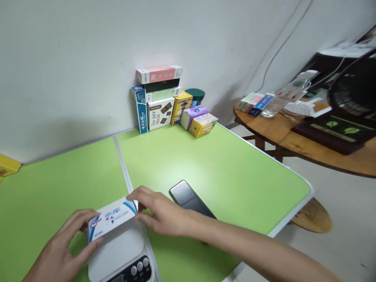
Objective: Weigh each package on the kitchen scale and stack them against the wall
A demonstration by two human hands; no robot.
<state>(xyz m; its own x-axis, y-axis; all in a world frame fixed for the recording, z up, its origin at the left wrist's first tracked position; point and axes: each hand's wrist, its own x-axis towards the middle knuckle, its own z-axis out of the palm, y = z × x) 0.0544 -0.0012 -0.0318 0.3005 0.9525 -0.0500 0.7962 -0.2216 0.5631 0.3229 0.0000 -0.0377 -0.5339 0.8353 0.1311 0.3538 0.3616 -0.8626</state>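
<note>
A white medicine box point(113, 217) with blue bands and small printed figures is held by both hands over a white kitchen scale point(117, 248). My left hand point(69, 237) grips its left end, thumb and fingers on opposite edges. At the right end, the fingers of my right hand point(155, 213) close on the corner. Whether the box rests on the scale's plate or hovers just above it I cannot tell. Round buttons and part of a dark display show at the scale's front. A dark phone point(190, 199) lies on the table, partly behind my right forearm.
Against the wall stand several stacked boxes, including a white chocolate-print box point(161, 113), a blue box point(141, 117) and a purple box point(195, 113). A yellow item point(8, 165) sits at the green table's left edge. A wooden table point(279, 133) to the right holds a bottle and clutter.
</note>
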